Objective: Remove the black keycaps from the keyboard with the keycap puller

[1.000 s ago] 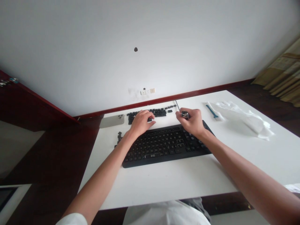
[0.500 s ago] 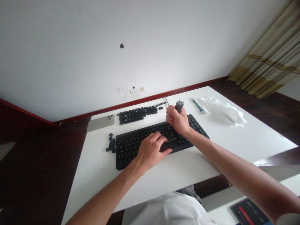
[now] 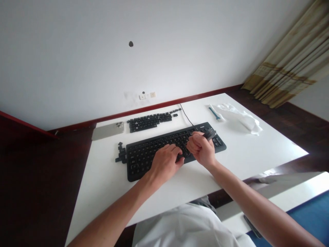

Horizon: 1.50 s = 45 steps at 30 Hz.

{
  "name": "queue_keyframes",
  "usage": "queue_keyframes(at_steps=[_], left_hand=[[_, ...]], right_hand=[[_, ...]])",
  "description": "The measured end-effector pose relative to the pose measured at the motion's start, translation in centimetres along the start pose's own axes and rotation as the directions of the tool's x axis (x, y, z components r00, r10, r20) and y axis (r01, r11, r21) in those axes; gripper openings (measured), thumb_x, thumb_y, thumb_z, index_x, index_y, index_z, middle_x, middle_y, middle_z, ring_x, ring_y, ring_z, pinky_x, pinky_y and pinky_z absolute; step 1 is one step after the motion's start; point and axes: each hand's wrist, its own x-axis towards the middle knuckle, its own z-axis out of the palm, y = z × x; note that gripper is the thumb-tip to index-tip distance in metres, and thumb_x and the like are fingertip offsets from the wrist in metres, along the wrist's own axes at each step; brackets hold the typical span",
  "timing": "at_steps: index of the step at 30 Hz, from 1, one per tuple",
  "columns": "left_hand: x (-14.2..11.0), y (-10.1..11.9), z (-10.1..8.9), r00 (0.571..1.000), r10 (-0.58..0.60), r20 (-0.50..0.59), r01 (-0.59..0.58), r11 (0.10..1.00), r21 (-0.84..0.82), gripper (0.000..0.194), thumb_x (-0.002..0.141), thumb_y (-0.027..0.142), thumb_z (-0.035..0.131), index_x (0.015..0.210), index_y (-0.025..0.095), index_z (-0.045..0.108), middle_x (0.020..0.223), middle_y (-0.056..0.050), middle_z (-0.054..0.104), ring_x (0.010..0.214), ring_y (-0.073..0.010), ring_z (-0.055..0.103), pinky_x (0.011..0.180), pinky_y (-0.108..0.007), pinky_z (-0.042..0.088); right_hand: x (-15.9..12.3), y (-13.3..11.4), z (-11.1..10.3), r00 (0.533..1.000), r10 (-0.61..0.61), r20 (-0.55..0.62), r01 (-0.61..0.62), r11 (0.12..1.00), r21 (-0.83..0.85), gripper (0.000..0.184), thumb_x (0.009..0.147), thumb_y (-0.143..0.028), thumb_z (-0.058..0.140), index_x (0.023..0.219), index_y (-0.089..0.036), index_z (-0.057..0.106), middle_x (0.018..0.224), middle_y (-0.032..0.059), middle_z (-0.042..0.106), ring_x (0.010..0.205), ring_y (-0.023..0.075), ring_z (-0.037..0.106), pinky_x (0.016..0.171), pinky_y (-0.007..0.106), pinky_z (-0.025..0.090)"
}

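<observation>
A black keyboard [image 3: 144,152] lies across the white table [image 3: 108,185]. My left hand [image 3: 164,164] rests on its middle keys with the fingers curled down onto them. My right hand [image 3: 202,149] is a fist held just over the keyboard's right part, closed round a small dark tool [image 3: 208,134] that sticks out past the knuckles. Behind the keyboard lie rows of loose black keycaps [image 3: 150,121], and several more keycaps [image 3: 120,154] sit in a small heap at its left end.
A grey phone [image 3: 108,130] lies face down at the table's back left. At the back right are a blue-handled brush [image 3: 213,112] and a white cloth [image 3: 240,116]. The keyboard cable [image 3: 185,115] runs toward the wall. Curtains [image 3: 288,68] hang at right.
My left hand came back from the loose keycaps onto the keyboard. My right hand lifted the tool, then lowered it toward me over the keyboard's right part. The view swung right.
</observation>
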Motion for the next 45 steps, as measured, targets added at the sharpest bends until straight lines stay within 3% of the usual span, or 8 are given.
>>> queue_keyframes(at_steps=[11, 25, 29, 34, 45], left_hand=[[0.1, -0.2, 0.2, 1.000, -0.023, -0.005, 0.023, 1.000, -0.013, 0.011, 0.087, 0.022, 0.078, 0.091, 0.023, 0.068, 0.084, 0.000, 0.070, 0.081, -0.0206, 0.065, 0.078, -0.036, 0.053], [0.3, 0.2, -0.6, 0.998, -0.049, 0.030, 0.049, 0.999, -0.023, 0.006, 0.089, 0.020, 0.076, 0.094, 0.022, 0.072, 0.088, 0.000, 0.073, 0.083, -0.0183, 0.065, 0.080, -0.030, 0.051], [0.3, 0.2, -0.6, 0.998, -0.053, 0.029, 0.054, 0.998, -0.038, 0.007, 0.089, 0.020, 0.076, 0.094, 0.022, 0.073, 0.083, 0.001, 0.072, 0.079, -0.0177, 0.064, 0.078, -0.030, 0.051], [0.2, 0.3, -0.7, 0.996, -0.075, 0.042, 0.077, 0.996, -0.052, 0.007, 0.090, 0.021, 0.077, 0.096, 0.023, 0.075, 0.073, 0.003, 0.070, 0.076, -0.0172, 0.063, 0.074, -0.029, 0.049], [0.2, 0.5, -1.1, 0.992, -0.068, 0.107, 0.063, 0.997, 0.048, 0.009, 0.094, 0.027, 0.074, 0.103, 0.024, 0.075, 0.077, 0.001, 0.072, 0.080, -0.0175, 0.067, 0.075, -0.027, 0.052]], right_hand=[[0.5, 1.2, -0.1, 0.997, 0.038, 0.067, -0.038, 0.999, 0.001, 0.051, 0.085, -0.036, 0.069, 0.054, -0.022, 0.031, 0.046, -0.0081, 0.026, 0.038, 0.0054, 0.019, 0.040, 0.026, 0.011], [0.8, 0.6, -1.5, 0.987, 0.112, 0.117, -0.116, 0.993, 0.023, 0.049, 0.085, -0.033, 0.068, 0.055, -0.023, 0.030, 0.045, -0.0084, 0.026, 0.037, 0.0048, 0.018, 0.038, 0.024, 0.011], [1.3, 0.5, -1.7, 0.978, 0.148, 0.148, -0.149, 0.989, 0.000, 0.049, 0.084, -0.034, 0.068, 0.055, -0.023, 0.031, 0.045, -0.0089, 0.025, 0.037, 0.0045, 0.018, 0.038, 0.024, 0.011], [1.7, 0.8, -1.7, 0.986, 0.115, 0.121, -0.106, 0.991, -0.085, 0.047, 0.084, -0.033, 0.069, 0.054, -0.023, 0.034, 0.046, -0.0087, 0.027, 0.038, 0.0044, 0.020, 0.038, 0.023, 0.013], [1.6, 0.5, -2.4, 0.960, 0.162, 0.229, -0.152, 0.987, -0.060, 0.048, 0.086, -0.034, 0.066, 0.054, -0.023, 0.032, 0.045, -0.0088, 0.026, 0.039, 0.0048, 0.018, 0.038, 0.023, 0.014]])
